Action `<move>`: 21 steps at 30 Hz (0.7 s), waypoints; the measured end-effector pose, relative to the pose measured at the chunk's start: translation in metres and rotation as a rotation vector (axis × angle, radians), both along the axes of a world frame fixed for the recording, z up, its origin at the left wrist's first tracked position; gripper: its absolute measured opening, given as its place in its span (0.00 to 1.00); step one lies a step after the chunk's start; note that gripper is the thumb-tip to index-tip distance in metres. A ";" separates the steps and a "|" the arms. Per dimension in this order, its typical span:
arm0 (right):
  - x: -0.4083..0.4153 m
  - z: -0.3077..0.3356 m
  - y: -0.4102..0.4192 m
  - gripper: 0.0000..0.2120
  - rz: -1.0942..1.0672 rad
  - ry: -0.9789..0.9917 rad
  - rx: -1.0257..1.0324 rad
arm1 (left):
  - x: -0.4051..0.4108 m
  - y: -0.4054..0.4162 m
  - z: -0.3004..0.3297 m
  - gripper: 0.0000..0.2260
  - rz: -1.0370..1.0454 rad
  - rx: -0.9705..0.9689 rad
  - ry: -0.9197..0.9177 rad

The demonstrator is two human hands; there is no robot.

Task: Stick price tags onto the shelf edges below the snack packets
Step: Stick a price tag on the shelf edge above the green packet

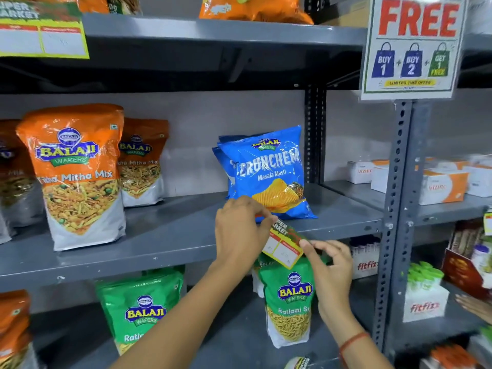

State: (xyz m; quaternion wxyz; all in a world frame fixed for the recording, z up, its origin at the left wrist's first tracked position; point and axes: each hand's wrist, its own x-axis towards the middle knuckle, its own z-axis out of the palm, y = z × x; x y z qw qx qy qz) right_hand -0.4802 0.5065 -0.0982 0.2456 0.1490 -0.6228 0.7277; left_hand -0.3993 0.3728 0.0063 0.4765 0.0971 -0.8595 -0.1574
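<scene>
A small green, red and yellow price tag (283, 244) is held tilted against the front edge of the grey middle shelf (159, 251), just below the blue Crunchem packet (269, 169). My left hand (239, 233) pinches the tag's upper left corner. My right hand (331, 265) grips its lower right corner with thumb and fingers. Another price tag (42, 30) hangs on the upper shelf edge at the far left.
Orange mix packets (77, 171) stand at the left of the middle shelf. Green Ratlami Sev packets (290, 302) sit on the shelf below. A "FREE" offer sign (412, 46) hangs on the perforated upright post (396, 209). White boxes (442, 186) fill the right-hand rack.
</scene>
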 end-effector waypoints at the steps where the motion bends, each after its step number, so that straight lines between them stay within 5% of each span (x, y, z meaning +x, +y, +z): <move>1: -0.001 0.005 0.002 0.11 -0.019 0.026 0.032 | 0.003 -0.001 -0.004 0.07 0.011 0.029 0.034; 13: -0.002 -0.011 0.011 0.09 -0.146 0.099 0.410 | 0.016 0.003 -0.096 0.08 0.216 0.217 -0.005; 21: -0.004 0.014 0.007 0.13 -0.186 0.143 0.385 | 0.006 -0.001 -0.076 0.07 0.226 0.188 0.113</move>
